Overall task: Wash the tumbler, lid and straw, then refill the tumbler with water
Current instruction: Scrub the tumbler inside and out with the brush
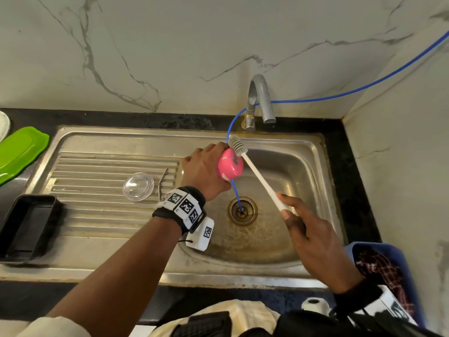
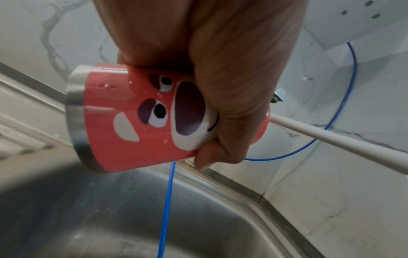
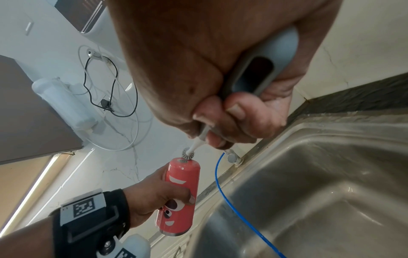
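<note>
Over the sink basin (image 1: 291,166), the left hand (image 1: 204,171) was clamped around the pink tumbler (image 1: 229,166), base turned outward, so the right hand (image 1: 313,237), gripping the bottle brush (image 1: 257,173), could scrub its bottom.

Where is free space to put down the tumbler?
Bare drainboard lies between the black tray and the basin, in front of the lid and straw. Around those two it is crowded. The basin floor right of the drain is free.
</note>
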Tool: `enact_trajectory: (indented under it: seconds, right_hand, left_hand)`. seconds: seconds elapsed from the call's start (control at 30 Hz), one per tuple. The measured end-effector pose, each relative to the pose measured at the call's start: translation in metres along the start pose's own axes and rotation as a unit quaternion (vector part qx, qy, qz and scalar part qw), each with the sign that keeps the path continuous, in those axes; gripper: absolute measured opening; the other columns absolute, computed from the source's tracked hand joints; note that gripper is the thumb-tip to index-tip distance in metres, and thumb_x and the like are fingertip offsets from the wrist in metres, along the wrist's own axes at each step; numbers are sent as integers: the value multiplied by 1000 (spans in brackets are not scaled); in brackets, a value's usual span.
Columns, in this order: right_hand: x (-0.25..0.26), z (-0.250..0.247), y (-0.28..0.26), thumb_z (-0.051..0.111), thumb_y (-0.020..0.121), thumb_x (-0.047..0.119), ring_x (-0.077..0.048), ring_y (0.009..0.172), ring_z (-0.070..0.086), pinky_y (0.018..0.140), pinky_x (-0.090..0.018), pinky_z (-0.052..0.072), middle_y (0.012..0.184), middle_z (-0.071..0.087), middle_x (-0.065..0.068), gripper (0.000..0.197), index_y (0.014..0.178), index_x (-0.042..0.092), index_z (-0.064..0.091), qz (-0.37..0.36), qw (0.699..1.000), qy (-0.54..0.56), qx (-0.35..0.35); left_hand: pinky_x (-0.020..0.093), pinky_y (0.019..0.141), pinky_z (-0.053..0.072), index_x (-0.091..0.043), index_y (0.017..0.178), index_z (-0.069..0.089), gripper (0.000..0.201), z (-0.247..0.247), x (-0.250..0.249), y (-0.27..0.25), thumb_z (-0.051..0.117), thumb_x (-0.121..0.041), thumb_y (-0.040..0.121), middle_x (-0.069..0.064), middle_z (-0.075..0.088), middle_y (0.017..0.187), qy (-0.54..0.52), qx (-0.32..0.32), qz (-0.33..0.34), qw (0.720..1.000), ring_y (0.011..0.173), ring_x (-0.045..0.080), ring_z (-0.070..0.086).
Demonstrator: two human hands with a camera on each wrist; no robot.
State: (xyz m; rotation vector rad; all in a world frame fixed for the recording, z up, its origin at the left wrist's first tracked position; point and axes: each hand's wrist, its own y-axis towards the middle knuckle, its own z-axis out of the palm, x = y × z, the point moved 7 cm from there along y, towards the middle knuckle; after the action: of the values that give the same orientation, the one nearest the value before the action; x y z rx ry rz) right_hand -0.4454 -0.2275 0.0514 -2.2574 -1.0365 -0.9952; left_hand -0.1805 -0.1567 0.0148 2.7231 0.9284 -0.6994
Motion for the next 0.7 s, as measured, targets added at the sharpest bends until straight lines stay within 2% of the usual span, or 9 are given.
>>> enact_trajectory:
  seconds: [0.13,0.27,0.4,0.5,0.57,0.7]
  right_hand:
    - [3,0,-7,47,109,38,-6,45,40,45,-18,34,56,45,9,41,139,65,44,-5,1000,-3,3]
    - [10,5,-19,46,106,38,-5,45,45,45,-15,34,58,54,21,39,136,62,44,-8,1000,-1,22]
    - [6,2,-10,48,108,38,-5,45,41,45,-17,34,57,49,11,40,137,65,45,-5,1000,-14,5]
    - [4,-1,-2,47,108,40,-5,44,41,44,-18,35,55,45,8,40,136,67,43,-1,1000,-15,-1]
    - [6,-2,-3,47,108,40,-6,44,40,44,-19,35,55,45,7,40,137,67,43,-6,1000,-13,3]
    - [10,3,-15,44,107,42,-5,46,44,46,-19,37,59,54,19,39,137,66,42,-8,999,-19,30]
  left_hand:
    - [49,95,42,-32,131,52,83,-5,1,5,92,-36,58,-8,62,119,16,-5,-6,1000,108,27,58]
    - [49,96,41,-30,130,54,80,-14,10,9,92,-33,60,-7,63,117,41,-7,-30,999,107,27,59]
    - [48,94,41,-31,132,53,82,-5,3,5,91,-37,60,-7,63,118,56,9,-19,998,107,27,59]
    - [50,96,43,-32,137,50,86,3,-4,2,91,-39,62,-7,63,121,72,26,-1,997,109,28,59]
    - [51,97,43,-32,135,51,85,1,-2,4,91,-39,62,-7,63,121,70,23,-13,997,110,28,59]
    - [53,98,43,-31,132,52,82,-8,8,10,92,-36,61,-7,63,119,88,13,-41,995,110,28,60]
